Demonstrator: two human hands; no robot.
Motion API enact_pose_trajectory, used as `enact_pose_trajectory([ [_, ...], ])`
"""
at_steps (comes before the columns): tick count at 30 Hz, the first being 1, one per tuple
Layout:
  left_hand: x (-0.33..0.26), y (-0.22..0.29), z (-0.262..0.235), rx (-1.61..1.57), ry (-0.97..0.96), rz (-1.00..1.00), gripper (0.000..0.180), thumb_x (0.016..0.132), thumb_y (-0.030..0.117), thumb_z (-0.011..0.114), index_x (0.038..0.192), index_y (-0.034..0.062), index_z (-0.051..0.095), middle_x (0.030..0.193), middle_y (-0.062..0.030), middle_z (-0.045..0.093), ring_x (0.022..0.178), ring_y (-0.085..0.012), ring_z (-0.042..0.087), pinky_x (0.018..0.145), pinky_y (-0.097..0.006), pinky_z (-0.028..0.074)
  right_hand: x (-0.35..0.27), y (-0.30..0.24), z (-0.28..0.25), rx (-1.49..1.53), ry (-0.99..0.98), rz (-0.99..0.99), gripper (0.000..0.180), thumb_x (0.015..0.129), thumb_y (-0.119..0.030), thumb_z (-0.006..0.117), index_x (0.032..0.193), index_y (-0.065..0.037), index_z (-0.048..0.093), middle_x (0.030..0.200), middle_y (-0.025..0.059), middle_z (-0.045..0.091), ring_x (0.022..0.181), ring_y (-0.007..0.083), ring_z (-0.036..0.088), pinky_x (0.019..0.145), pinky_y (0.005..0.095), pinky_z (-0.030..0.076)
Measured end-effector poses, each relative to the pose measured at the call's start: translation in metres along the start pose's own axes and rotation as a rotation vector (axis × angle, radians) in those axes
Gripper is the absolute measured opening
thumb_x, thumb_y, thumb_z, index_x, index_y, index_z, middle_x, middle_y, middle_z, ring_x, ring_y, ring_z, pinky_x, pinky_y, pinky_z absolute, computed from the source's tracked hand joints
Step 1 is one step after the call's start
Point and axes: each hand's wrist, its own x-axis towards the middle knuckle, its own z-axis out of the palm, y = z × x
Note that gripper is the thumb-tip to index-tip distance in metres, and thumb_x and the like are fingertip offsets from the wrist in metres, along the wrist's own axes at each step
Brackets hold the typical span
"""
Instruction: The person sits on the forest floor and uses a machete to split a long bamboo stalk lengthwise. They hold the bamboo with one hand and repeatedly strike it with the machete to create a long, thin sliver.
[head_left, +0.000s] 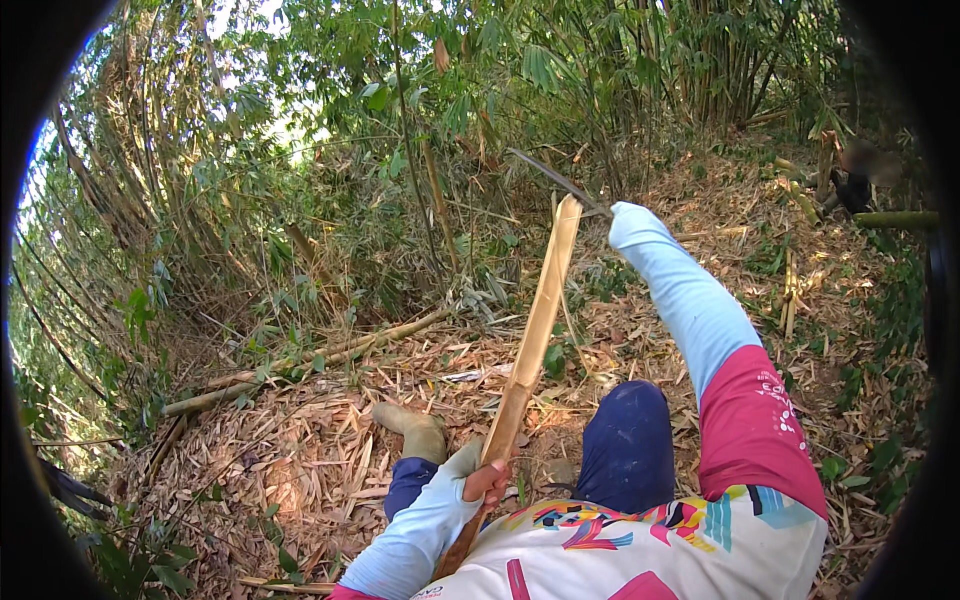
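Note:
A long split bamboo strip (540, 300) slants up and away from my lap, its pale inner side showing. Low on it, my left hand (478, 482) is closed around the strip, bare fingers showing past a light blue sleeve. At the strip's far end, a machete (553, 172) lies across or just behind the tip, its dark blade pointing up and left. My right hand (628, 224), covered by light blue cloth, is closed at the machete's handle end, with the arm stretched forward. The handle itself is hidden in the hand.
Dry bamboo leaves (310, 450) cover the ground around my bent legs. Fallen bamboo poles (330, 355) lie to the left, and dense bamboo clumps (700, 60) stand behind. At the far right, a person (855, 190) in dark clothes is near a green bamboo pole (900, 219).

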Motion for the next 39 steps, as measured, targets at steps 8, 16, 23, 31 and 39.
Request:
enact_pose_trajectory([
  [8,0.007,-0.003,-0.037,-0.132,-0.065,-0.073,0.053,0.094,0.031,0.058,0.138,0.0050,0.044,0.080,-0.0007,0.046,0.058,-0.0117,0.044,0.054,-0.031,0.043,-0.087,0.088,0.090,-0.240,-0.384,0.045,0.027,0.079,-0.012,0.060,0.100,-0.002,0.073,0.103,0.0236,0.070,0.098,0.0382,0.069,0.084,0.0440,0.055],
  [16,0.019,-0.009,-0.063,-0.386,-0.231,-0.113,0.065,0.086,0.025,0.059,0.143,0.0042,0.038,0.086,-0.0057,0.050,0.063,-0.0190,0.053,0.060,-0.036,0.048,-0.168,0.108,0.145,0.302,-0.116,0.189,0.032,0.079,-0.017,0.072,0.108,-0.005,0.062,0.089,0.0137,0.068,0.085,0.0296,0.066,0.083,0.0371,0.051],
  [23,0.016,0.007,-0.036,-0.189,-0.004,-0.057,0.063,0.082,0.021,0.065,0.136,0.0002,0.042,0.085,-0.0072,0.054,0.065,-0.0170,0.055,0.051,-0.031,0.044,-0.207,0.018,0.065,0.846,0.066,-0.090,0.032,0.080,-0.011,0.074,0.107,-0.004,0.059,0.081,0.0069,0.064,0.074,0.0139,0.060,0.070,0.0300,0.049],
  [31,0.012,0.017,-0.029,0.242,0.161,-0.006,0.057,0.080,0.020,0.068,0.130,0.0012,0.048,0.088,-0.0066,0.058,0.074,-0.0138,0.055,0.061,-0.028,0.045,-0.257,-0.082,0.005,0.501,0.015,-0.599,0.013,0.080,-0.005,0.071,0.093,-0.004,0.068,0.073,0.0135,0.066,0.067,0.0247,0.067,0.061,0.0334,0.053],
  [39,0.025,0.023,-0.023,0.433,0.205,0.079,0.056,0.072,0.017,0.068,0.125,0.0018,0.055,0.108,-0.0057,0.058,0.098,-0.0174,0.053,0.086,-0.032,0.044,-0.267,-0.127,-0.013,0.048,-0.402,-0.752,0.016,0.072,-0.011,0.071,0.087,-0.010,0.073,0.083,0.0144,0.070,0.084,0.0322,0.070,0.071,0.0433,0.054],
])
